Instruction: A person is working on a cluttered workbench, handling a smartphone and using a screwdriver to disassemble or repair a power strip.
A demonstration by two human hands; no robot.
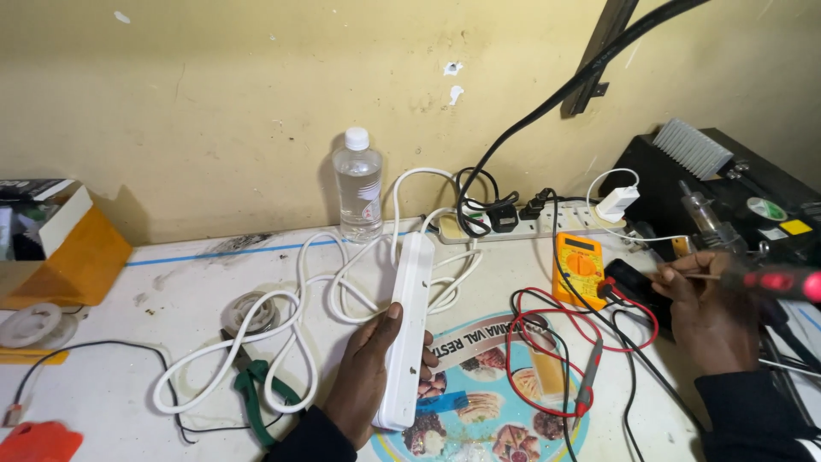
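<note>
My left hand [369,376] grips a long white power strip [407,325] on its edge, its back facing up, over the white table. Its white cable [282,329] loops to the left across the table. My right hand [705,312] holds a screwdriver with a red and black handle [774,281] at the right, near a black box. A yellow multimeter [579,267] lies between the hands, with red and black test leads [547,342] curled in front of it.
A clear plastic bottle [357,184] stands at the wall. A second power strip [530,224] with plugs lies behind the multimeter. Green-handled pliers [251,385], a solder spool [248,310], a cardboard box [60,244] and a black device [710,184] surround the work area.
</note>
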